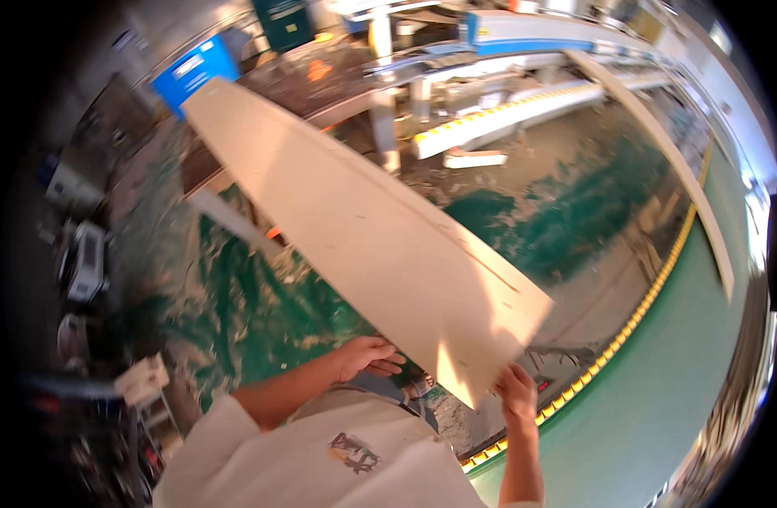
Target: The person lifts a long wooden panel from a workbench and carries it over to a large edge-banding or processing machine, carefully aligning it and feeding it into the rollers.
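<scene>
A long, pale wooden board (346,220) slants across the middle, its far end over the dark brown table and its near end close to my body. My right hand (517,393) grips the board's near corner, with the fingers partly hidden at its edge. Beside the board's left edge is my left hand (367,357), its fingers stretched toward the board and loosely apart. Whether those fingertips touch the edge I cannot tell. Thin dark marks and a patch of sunlight show on the board's face.
To my right stands a green machine bed (625,381) edged with a yellow toothed strip; a narrow wooden strip (676,161) lies across it. A blue box (198,69) stands behind the brown table (308,80). A wooden stool (143,381) is at the lower left. Dust and scraps cover the green floor.
</scene>
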